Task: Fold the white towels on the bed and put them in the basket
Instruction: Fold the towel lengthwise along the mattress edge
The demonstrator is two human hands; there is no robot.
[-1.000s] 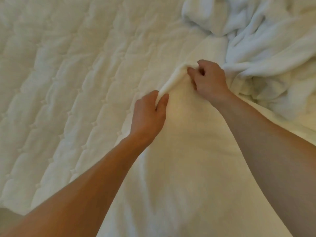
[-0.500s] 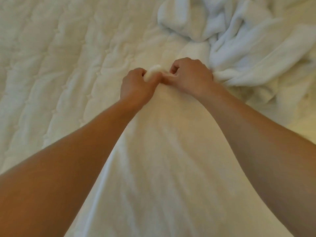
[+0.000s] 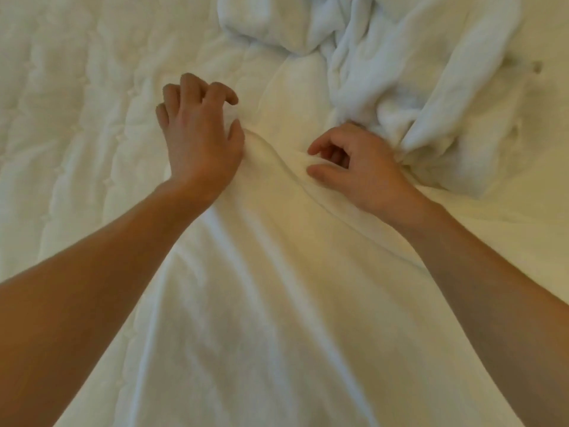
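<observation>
A white towel [image 3: 271,303] lies spread on the bed in front of me, running from the bottom of the view to its far end between my hands. My left hand [image 3: 200,137] rests at the towel's far left edge, fingers spread and curled, holding nothing. My right hand [image 3: 357,167] lies on the towel's far right part, fingers loosely curled and apart, with no cloth pinched. A ridge of towel rises between the two hands. No basket is in view.
A crumpled heap of white towels [image 3: 400,72] lies at the far right, touching my right hand's back. The quilted white mattress cover [image 3: 77,118] fills the left side.
Both hands were pinching the towel's far corner together; they have let it go and moved apart, the left to the left, the right toward the heap. The towel end now lies down.
</observation>
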